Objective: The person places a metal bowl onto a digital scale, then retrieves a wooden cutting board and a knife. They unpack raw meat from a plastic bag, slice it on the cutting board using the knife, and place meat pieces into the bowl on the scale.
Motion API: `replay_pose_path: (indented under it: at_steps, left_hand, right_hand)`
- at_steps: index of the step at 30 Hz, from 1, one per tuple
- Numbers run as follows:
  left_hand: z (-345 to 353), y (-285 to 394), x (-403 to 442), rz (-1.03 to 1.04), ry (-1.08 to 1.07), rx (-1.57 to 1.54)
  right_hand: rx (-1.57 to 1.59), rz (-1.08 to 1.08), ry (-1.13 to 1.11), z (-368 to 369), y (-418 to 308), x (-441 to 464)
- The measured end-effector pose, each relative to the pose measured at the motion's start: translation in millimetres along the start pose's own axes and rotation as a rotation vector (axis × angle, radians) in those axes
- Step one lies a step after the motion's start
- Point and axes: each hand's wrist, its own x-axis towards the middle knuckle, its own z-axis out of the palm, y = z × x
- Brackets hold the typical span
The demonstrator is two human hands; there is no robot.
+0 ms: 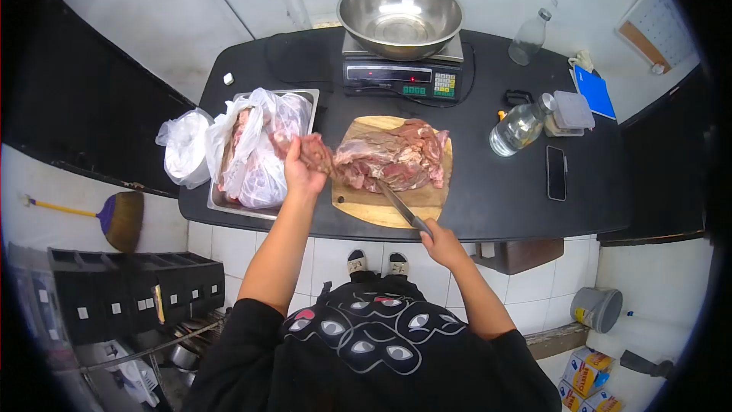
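Observation:
A large piece of raw meat (400,154) lies on a wooden cutting board (366,212) at the middle of the black table. My left hand (303,175) is closed on the meat's left end, holding it up off the board toward the tray side. In my right hand (442,244) is the handle of a knife (402,206). Its blade points up and left, and the tip meets the lower edge of the meat. Left of the board, a metal tray (310,103) holds more raw meat partly covered by a white plastic bag (267,149).
Behind the board stands a digital scale (400,76) with a steel bowl (400,19) on it. To the right are a water bottle (518,131), a phone (557,173) and plastic containers (572,112). A white plastic bundle (187,145) sits at the table's left edge.

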Motion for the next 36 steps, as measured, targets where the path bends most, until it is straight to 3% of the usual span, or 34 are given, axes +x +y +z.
replay_pose_path:
  at_steps: [7,10,14,17,19,22,25,29,30,36]
  left_hand:
    - [-25,-8,-20,-0.024,0.115,-0.055]
    - [-28,-20,-30,-0.11,0.069,-0.02]
    - [-15,-35,-41,-0.036,0.127,0.108]
    - [-32,8,-18,-0.034,-0.006,0.033]
    - [-26,48,-15,0.11,0.132,-0.036]
    - [-43,86,-23,0.142,-0.033,0.049]
    - [-45,76,-41,0.078,0.133,0.065]
    - [-46,61,-56,0.044,0.134,-0.019]
    - [-49,59,-60,0.042,0.044,0.051]
    - [-29,61,-74,0.103,0.033,0.191]
  right_hand:
    - [0.133,-0.035,0.101,14,-39,11]
    - [0.022,-0.146,0.137,47,-58,73]
    - [-0.164,-0.176,0.096,53,-80,115]
    - [-0.314,-0.094,-0.001,33,-61,80]
    - [-0.36,-0.102,-0.026,25,-24,53]
    - [-0.387,-0.053,-0.051,0,-28,20]
    - [-0.34,-0.108,-0.001,-7,-37,13]
    - [-0.305,-0.172,0.038,13,-65,34]
    - [-0.301,-0.192,0.035,22,-74,46]
    - [-0.305,-0.169,0.007,72,-103,121]
